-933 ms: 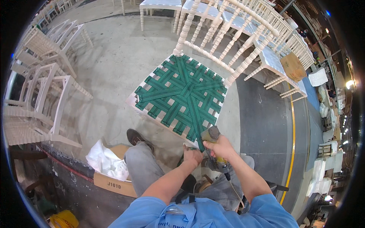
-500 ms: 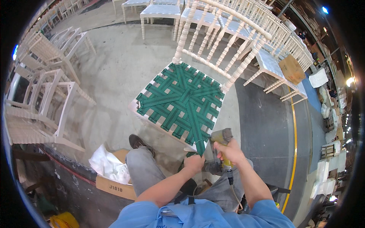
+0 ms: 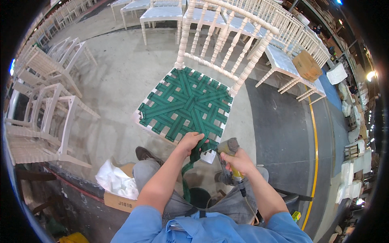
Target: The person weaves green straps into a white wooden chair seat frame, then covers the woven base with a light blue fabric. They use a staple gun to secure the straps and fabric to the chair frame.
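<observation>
A cream-white chair with a turned-spindle back (image 3: 247, 67) stands before me, its seat woven from green webbing (image 3: 172, 106) with diagonal straps crossing near the middle. My left hand (image 3: 190, 143) is closed on the webbing strap at the seat's front edge, near the front right corner. From there the strap's loose tail (image 3: 185, 178) hangs between my knees toward a dark green round shape (image 3: 199, 197). My right hand (image 3: 240, 162) grips a yellow and grey air staple gun (image 3: 228, 146), its nose close beside that corner. Whether it touches the frame is hard to tell.
A cardboard box (image 3: 117, 202) holding white wrapping sits by my left leg. Unfinished white chair frames (image 3: 60, 125) stand at left. Rows of white chairs (image 3: 162, 18) line the back, one with a brown carton (image 3: 307, 65). The gun's air hose (image 3: 252, 208) runs past my right thigh.
My left hand has moved up from below the corner to the seat's front edge. The strap, earlier pulled taut past the corner, now hangs loose. The staple gun stays near the corner.
</observation>
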{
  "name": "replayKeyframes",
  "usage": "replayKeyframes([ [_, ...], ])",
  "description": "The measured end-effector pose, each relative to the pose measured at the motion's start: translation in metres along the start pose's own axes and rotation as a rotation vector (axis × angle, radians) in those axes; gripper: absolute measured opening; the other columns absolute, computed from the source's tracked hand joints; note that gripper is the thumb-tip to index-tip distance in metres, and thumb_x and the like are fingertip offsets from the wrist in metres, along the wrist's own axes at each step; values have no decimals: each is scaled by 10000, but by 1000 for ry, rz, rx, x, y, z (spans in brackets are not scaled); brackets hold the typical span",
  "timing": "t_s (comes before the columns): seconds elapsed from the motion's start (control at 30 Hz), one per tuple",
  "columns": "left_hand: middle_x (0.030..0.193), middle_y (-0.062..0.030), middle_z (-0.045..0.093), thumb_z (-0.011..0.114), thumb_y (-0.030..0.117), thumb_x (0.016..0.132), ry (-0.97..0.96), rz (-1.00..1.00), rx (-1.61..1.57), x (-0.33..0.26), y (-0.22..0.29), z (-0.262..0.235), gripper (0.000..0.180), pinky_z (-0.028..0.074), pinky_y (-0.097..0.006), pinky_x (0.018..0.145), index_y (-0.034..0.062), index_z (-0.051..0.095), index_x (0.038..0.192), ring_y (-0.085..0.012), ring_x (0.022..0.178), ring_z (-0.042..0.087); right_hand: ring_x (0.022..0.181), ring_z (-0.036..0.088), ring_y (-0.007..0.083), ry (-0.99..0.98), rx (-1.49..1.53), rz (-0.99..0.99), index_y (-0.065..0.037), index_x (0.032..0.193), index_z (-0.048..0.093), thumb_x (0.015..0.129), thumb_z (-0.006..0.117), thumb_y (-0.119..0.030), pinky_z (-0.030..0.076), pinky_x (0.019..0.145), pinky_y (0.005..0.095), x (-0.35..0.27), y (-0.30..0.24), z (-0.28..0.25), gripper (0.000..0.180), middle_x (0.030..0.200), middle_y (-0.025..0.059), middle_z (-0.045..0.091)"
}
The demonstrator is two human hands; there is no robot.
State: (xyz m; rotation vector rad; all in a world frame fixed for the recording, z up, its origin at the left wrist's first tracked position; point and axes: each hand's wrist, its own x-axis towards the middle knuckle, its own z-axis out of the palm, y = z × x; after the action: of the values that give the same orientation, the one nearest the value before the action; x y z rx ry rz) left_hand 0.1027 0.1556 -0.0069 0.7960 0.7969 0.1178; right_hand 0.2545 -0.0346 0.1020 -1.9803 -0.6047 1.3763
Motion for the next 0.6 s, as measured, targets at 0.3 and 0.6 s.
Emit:
replayKeyframes([
  [0.3,1062,-71,774,529,233,1073,-49,-29,-59,22,-12,-6,274,486,-290,562,9,649,1176,-134,746,687,535,618,148,41,-102,-18,31,1006,658,936,784,-322,484,464,314,36,5,24,381,738,81,661],
  [0.6,1073,-108,762,513,222,1079,-45,-71,-188,24,-10,-9,287,510,-329,609,-16,638,1181,-184,831,706,545,632,162,78,-165,-6,35,1001,674,917,799,-336,504,483,335,33,-4,34,400,678,66,648],
])
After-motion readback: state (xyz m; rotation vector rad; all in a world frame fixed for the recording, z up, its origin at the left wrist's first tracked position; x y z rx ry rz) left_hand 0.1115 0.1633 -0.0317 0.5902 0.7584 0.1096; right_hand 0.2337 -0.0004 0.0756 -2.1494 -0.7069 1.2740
